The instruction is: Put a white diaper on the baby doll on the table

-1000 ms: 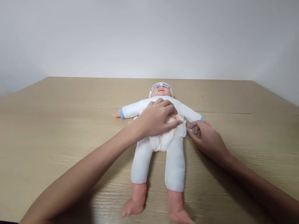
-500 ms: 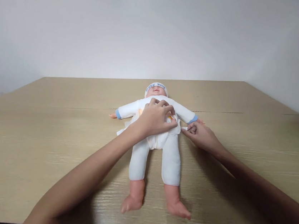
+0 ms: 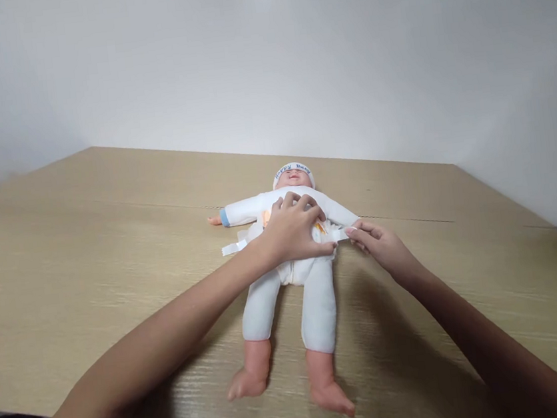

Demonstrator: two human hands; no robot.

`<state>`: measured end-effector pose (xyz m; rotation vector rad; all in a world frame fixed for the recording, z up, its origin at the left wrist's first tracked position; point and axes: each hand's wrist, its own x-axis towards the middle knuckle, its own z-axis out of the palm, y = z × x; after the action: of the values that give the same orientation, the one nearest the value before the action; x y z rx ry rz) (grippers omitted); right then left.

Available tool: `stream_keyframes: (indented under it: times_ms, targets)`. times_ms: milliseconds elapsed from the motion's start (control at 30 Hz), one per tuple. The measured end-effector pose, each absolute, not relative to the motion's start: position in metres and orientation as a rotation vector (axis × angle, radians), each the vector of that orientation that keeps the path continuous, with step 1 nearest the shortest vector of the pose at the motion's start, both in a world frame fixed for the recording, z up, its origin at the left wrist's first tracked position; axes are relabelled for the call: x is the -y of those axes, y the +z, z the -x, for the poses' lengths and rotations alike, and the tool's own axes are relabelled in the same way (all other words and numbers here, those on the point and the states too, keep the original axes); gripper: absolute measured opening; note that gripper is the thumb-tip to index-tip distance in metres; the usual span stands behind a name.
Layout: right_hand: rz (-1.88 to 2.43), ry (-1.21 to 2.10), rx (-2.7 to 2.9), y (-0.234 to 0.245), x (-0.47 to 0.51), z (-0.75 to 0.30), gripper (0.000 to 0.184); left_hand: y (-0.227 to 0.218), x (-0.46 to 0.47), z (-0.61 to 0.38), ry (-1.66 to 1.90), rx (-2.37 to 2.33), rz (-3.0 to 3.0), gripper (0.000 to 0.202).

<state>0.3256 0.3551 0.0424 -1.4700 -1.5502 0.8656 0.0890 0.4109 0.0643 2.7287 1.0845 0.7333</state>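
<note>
A baby doll in a white suit and cap lies on its back on the wooden table, feet toward me. A white diaper is wrapped round its hips. My left hand presses down on the diaper's front at the doll's belly, fingers curled over it. My right hand pinches the diaper's side tab at the doll's right-hand side, pulling it across. The other tab sticks out loose on the left.
A plain white wall rises behind the table. The table's near edge runs just below the doll's feet. A seam crosses the tabletop behind the doll.
My right hand has lifted the diaper tab and drawn it inward toward the doll's belly. The left hand stays pressed on the diaper. The camera has tilted up a little.
</note>
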Motion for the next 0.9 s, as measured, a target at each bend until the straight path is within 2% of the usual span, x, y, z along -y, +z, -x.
stream_keyframes:
  times_ms: [267, 333, 433, 500, 633, 800, 900]
  targets:
    - [1.364, 0.923, 1.683, 0.048, -0.382, -0.278, 0.048, 0.065, -0.409, -0.089, 0.710, -1.133, -2.735, 0.050]
    - [1.353, 0.812, 1.690, 0.043, -0.375, -0.277, 0.042, 0.065, -0.410, -0.089, 0.707, -1.115, -2.725, 0.049]
    - [1.278, 0.477, 1.764, 0.032, -0.357, -0.281, 0.035, 0.063, -0.413, -0.087, 0.710, -1.073, -2.702, 0.052]
    - [1.174, 0.302, 1.882, 0.023, -0.346, -0.284, 0.039, 0.062, -0.414, -0.085, 0.742, -1.035, -2.684, 0.057]
    - [1.096, 0.164, 2.103, 0.006, -0.337, -0.291, 0.055, 0.064, -0.417, -0.072, 0.857, -0.844, -2.598, 0.060]
    - [1.100, 0.004, 2.199, 0.004, -0.338, -0.295, 0.058, 0.056, -0.421, -0.029, 0.986, -0.669, -2.391, 0.038]
    - [1.129, -0.063, 2.148, 0.018, -0.335, -0.289, 0.052, 0.038, -0.422, 0.008, 1.082, -0.766, -2.402, 0.036]
